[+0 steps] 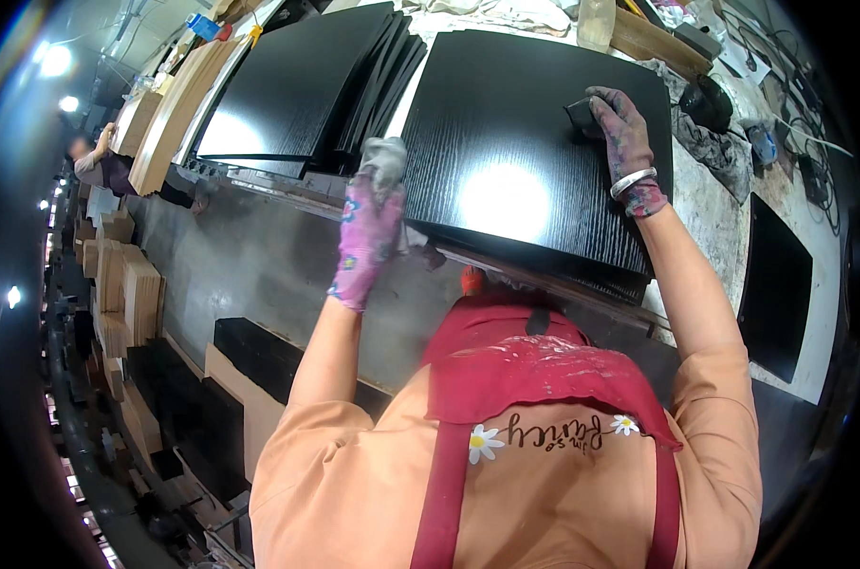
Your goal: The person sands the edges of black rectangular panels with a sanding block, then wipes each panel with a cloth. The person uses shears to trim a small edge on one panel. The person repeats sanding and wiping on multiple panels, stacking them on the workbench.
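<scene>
A black wood-grain panel [449,123] lies flat before me on top of a stack, with a bright glare on its surface. My left hand [378,175], in a pink flowered glove with grey fingers, is closed at the panel's left edge. Over the panel's right part, my right hand [618,123], in a stained purple glove with a white band at the wrist, pinches a thin dark flat piece [582,118]. Its exact kind cannot be made out. Left of this panel, several more black panels [297,85] lean in a fanned stack.
Another black panel [776,284] lies at the far right. Beside the work stack are a dirty cloth [714,152] and cables [809,114]. Wooden boards [178,114] stand at left, near a person [107,166]. Stacked boards [131,294] and black pieces [188,398] occupy the floor side.
</scene>
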The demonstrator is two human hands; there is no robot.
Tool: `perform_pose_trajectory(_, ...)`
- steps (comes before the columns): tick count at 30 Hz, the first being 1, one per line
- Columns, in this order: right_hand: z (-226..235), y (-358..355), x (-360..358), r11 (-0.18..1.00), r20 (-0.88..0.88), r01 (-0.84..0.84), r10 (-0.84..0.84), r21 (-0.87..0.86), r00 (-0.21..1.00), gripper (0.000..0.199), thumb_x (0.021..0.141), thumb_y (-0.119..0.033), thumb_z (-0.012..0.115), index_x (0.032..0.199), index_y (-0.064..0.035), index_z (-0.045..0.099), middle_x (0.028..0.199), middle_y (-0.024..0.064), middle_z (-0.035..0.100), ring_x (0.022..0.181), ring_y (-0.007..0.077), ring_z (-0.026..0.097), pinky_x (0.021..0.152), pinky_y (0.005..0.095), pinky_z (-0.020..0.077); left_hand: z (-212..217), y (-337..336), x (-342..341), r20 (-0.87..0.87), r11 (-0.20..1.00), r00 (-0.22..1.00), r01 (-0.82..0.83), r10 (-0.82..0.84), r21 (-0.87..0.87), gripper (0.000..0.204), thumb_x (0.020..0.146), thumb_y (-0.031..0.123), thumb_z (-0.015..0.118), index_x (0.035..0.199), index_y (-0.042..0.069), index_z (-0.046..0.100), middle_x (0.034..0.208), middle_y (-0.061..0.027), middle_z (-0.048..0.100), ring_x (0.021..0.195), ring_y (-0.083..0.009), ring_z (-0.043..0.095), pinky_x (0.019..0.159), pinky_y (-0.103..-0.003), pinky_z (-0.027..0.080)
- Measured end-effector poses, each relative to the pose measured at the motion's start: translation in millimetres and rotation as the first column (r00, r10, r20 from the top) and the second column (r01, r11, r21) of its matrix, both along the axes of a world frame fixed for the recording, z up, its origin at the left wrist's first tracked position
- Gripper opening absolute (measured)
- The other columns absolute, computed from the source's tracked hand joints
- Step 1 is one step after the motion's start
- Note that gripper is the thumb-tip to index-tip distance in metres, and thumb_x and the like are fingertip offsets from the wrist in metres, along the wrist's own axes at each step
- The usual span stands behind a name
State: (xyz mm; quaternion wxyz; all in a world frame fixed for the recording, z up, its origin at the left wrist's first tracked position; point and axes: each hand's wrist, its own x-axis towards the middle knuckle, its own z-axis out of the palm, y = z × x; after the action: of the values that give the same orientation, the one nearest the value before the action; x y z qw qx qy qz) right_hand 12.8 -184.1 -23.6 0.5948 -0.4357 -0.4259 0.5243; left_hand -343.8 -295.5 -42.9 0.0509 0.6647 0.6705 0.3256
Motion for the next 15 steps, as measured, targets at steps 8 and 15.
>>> perform_pose_trajectory(8, -9.8, 6.5, 2.3, 0.996, -0.023, 0.02, -0.018, 0.086, 1.0, 0.022, 0.095, -0.014, 0.06, 0.114, -0.0022, 0.062, 0.1, 0.0008, 0.063, 0.088, 0.0095, 0.061, 0.078, 0.0258, 0.0517, -7.0, 27.5, -39.1, 0.492, 0.998, 0.87, 0.038, -0.005, -0.056, 0.038, 0.099, 0.029, 0.053, 0.127, 0.004, 0.052, 0.113, -0.0166, 0.064, 0.105, -0.0301, 0.061, 0.092, -0.039, 0.046)
perform_pose_trajectory(15, -12.8, 9.6, 0.6, 0.998, -0.144, -0.007, 0.016, 0.065, 0.989, 0.021, 0.09, -0.006, 0.065, 0.11, 0.0009, 0.064, 0.099, 0.0029, 0.064, 0.092, 0.0095, 0.058, 0.085, 0.0212, 0.0461, 17.4, 13.4, -14.1, 0.15, 0.979, 0.984, -0.064, 0.094, -0.195, 0.043, 0.097, 0.033, 0.054, 0.128, 0.004, 0.051, 0.113, -0.0243, 0.063, 0.107, -0.0423, 0.059, 0.089, -0.045, 0.047)
